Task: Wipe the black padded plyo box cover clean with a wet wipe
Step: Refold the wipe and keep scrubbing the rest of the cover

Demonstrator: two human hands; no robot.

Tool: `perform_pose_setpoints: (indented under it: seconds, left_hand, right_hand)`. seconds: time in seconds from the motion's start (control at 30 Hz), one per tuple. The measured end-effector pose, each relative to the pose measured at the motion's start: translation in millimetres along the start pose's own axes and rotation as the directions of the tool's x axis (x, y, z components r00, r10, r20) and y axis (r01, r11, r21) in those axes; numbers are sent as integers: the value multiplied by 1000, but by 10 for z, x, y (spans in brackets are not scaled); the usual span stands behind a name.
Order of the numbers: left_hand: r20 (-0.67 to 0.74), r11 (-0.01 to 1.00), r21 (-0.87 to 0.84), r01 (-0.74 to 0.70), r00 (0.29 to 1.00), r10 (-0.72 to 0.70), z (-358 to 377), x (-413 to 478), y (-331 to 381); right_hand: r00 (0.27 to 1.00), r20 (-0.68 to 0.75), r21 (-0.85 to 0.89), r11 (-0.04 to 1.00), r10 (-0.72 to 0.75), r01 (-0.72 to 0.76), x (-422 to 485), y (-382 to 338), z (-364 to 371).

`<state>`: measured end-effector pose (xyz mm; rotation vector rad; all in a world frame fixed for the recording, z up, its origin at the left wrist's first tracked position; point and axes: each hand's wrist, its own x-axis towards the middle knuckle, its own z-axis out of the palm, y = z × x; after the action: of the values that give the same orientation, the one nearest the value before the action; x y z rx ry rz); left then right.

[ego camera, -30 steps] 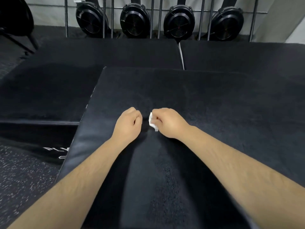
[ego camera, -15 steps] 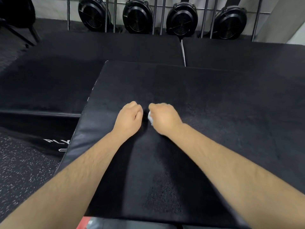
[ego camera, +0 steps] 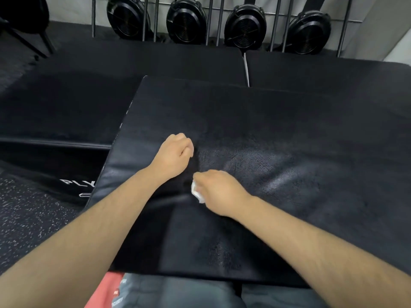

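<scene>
**Hands low on the plyo box cover [ego camera: 289, 134], wet wipe [ego camera: 196, 193] in the right**

Curled around the white wet wipe, the right hand [ego camera: 219, 192] holds it against the black padded top, near its middle. Just beyond it the left hand [ego camera: 175, 155] rests as a clenched fist on the cover, holding nothing that shows. A sheen lies on the surface to the right of both hands. Black mats [ego camera: 89, 96] lie beyond the cover. Four round black fan housings [ego camera: 186, 21] stand along the back wall. Speckled floor [ego camera: 29, 218] shows at left.
</scene>
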<state>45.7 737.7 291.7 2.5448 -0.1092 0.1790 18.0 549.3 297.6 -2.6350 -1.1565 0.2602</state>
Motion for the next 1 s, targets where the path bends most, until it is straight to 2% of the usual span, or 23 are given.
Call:
perform_pose_setpoints:
  seconds: [0.07,0.13,0.2,0.27,0.33,0.37,0.47,0.53,0.63,0.67,0.73,0.8,0.83,0.93,1.0]
  left_hand:
    - [72,1000,15,2,997,-4,-18,-185,37]
    - [90,1000,6,11,996,-12,26,-400,74]
    - [59,1000,-4,10,998,-10,87,-556,74]
    - [21,1000,-10,9,1000,-9,119,-600,62]
    - [21,1000,3,5,1000,-5,105,-612,67]
    - [29,1000,20,-3,1000,3,99,-625,83]
    - [39,997,76,-26,999,23,101,-716,134]
    - [36,998,63,-14,999,12,113,-780,159]
    - [47,1000,14,15,999,-16,121,-897,198]
    - [52,1000,-3,16,999,-16,111,-942,214]
    - [62,1000,-12,8,998,-7,84,-1044,228]
    - [73,1000,4,2,997,-3,42,-1143,229]
    - [78,1000,2,6,997,-6,21,-1179,224]
    - [87,999,-46,26,996,-22,-18,-1236,221]
    - [77,998,-68,9,997,-4,-15,-1264,209]
  right_hand:
    - [992,-26,-53,991,123,-124,34,228,-74]
    - [971,-114,-61,974,210,-218,149,344,-97]
    - [971,-145,28,981,193,-191,219,173,-50]
    - [993,-56,103,990,105,-99,135,-60,26]
    - [1000,18,81,997,-14,12,-71,-118,79]
    - [999,40,45,999,-18,16,-150,-59,69]
    - [991,5,-40,990,134,-134,-151,208,-2]
    - [984,-68,15,986,167,-167,-96,168,-2]
    - [999,-12,210,977,39,-35,-227,-124,145]
    - [999,29,220,975,-14,7,-322,-157,174]
    - [998,58,86,996,-39,34,-441,-59,148]
    - [1000,10,-60,998,20,-20,-410,85,81]
    - [998,-16,-81,995,53,-54,-357,108,49]
    - [996,-46,5,997,75,-75,-220,-91,50]
    - [999,45,98,995,-12,8,-338,-253,112]
